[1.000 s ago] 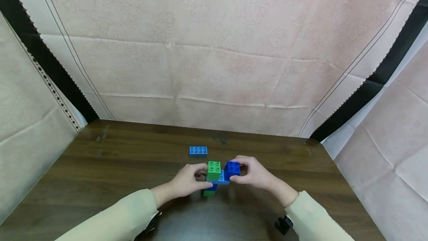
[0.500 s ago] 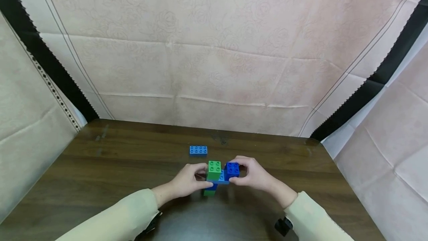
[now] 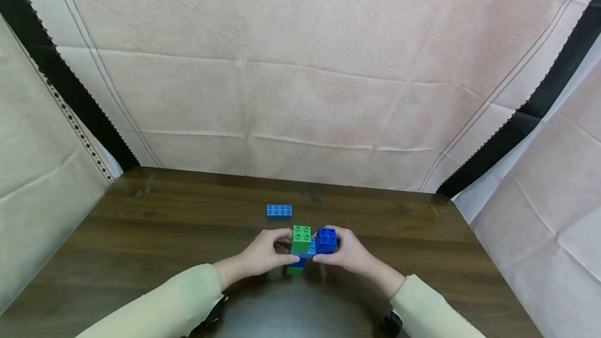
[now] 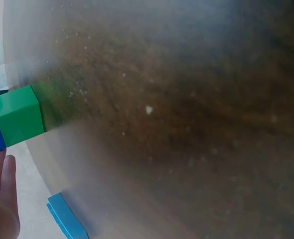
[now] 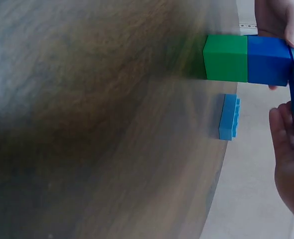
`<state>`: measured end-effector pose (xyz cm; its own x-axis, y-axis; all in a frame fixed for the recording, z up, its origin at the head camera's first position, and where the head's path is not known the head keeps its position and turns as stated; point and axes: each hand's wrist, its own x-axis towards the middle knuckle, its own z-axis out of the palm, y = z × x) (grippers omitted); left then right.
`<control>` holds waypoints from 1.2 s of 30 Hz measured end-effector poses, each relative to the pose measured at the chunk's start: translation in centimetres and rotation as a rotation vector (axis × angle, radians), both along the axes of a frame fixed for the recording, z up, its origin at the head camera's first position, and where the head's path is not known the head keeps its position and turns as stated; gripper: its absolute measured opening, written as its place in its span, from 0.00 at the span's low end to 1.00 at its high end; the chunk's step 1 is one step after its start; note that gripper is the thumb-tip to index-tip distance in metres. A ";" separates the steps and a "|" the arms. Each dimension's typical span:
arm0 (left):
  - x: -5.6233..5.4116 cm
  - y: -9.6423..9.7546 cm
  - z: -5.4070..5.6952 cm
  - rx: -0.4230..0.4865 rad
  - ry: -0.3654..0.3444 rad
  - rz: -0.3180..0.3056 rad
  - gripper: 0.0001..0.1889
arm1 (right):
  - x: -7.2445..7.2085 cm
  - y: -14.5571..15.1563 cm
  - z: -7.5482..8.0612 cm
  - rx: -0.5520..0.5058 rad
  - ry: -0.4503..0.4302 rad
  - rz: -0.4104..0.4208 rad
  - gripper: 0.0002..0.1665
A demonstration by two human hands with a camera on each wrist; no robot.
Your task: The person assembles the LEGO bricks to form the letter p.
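A stack of toy building bricks stands between both hands on the table. At its base is a green brick [image 5: 225, 58], topped by a dark blue brick [image 5: 268, 60]. Across them lies a light blue brick [image 3: 312, 248] that juts out to the right. It carries an upper green brick [image 3: 301, 239] on the left and an upper dark blue brick [image 3: 326, 240] on the right. My left hand [image 3: 266, 252] grips the stack's left side, thumb in front. My right hand [image 3: 349, 252] holds the jutting end, its thumb at the light blue brick's front edge and fingers behind.
A loose light blue brick [image 3: 279, 211] with studs up lies behind the stack on the dark wooden table [image 3: 178, 213]. Pale patterned cloth [image 3: 291, 93] hangs past the table's far edge, with more cloth on both sides.
My right hand has shifted down and left, its thumb going from the upper dark blue brick to the light blue brick below. My left hand and the stack stay put.
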<state>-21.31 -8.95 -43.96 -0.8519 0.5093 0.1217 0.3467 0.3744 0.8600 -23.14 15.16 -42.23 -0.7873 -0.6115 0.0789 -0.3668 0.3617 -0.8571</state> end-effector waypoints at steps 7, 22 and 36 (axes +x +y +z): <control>-0.1 -0.3 0.3 -0.004 -0.026 -0.030 0.20 | 0.2 -0.4 0.4 0.012 0.018 -0.020 0.22; -0.1 -0.1 -0.2 0.000 -0.043 -0.025 0.23 | 0.1 -0.1 0.7 0.039 -0.001 -0.027 0.23; 0.0 0.1 0.2 -0.032 0.034 0.015 0.24 | 0.0 0.0 0.4 0.046 0.044 -0.007 0.22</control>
